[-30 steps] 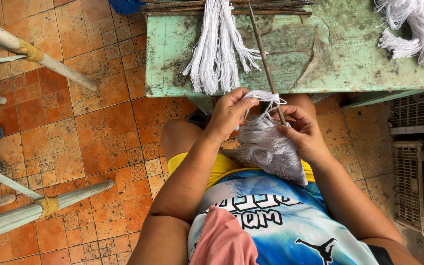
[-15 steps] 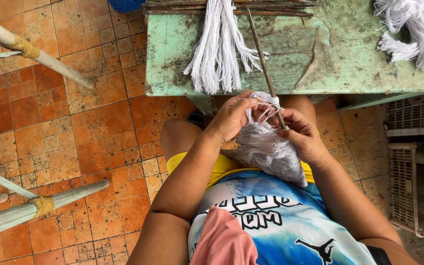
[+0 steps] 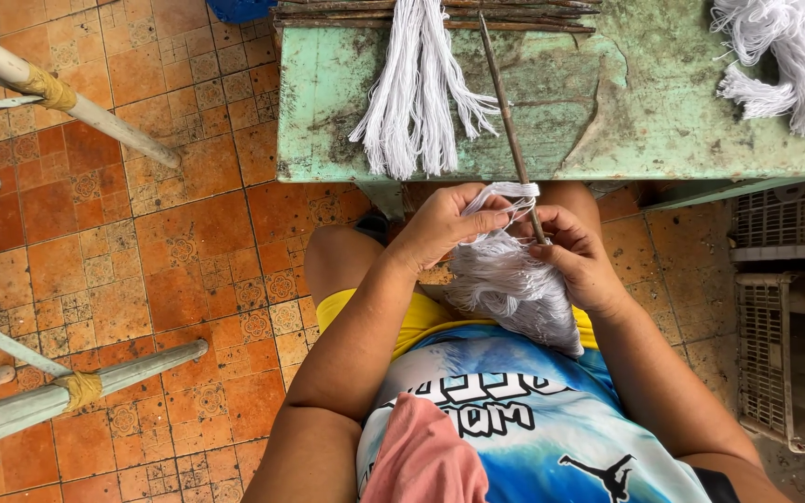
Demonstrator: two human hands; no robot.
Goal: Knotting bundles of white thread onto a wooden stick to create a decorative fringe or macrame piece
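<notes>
Both hands pinch closed on the bundle of soft white cotton yarn [image 3: 514, 284] in the lap: left hand [image 3: 444, 228] at nine o'clock, right hand [image 3: 578, 256] at three, against a thin brown stick [image 3: 511, 130]. It looks light, limp and tangle-prone, best held at the looped top. The worn green wooden bench [image 3: 626, 102] lies at twelve.

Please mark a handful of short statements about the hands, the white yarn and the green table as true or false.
1. Both hands work at a bundle of white cotton yarn held over the lap. True.
2. The thin brown wooden stick lies flat on the orange tiled floor. False: it runs from the worn green wooden table down to the right hand.
3. A loose hank of white yarn hangs over the table's near edge. True.
4. The left hand rests on the table top. False: it is below the edge, gripping the bundle's top.
5. The table top holds no other yarn. False: a white yarn pile lies at its right end.
</notes>
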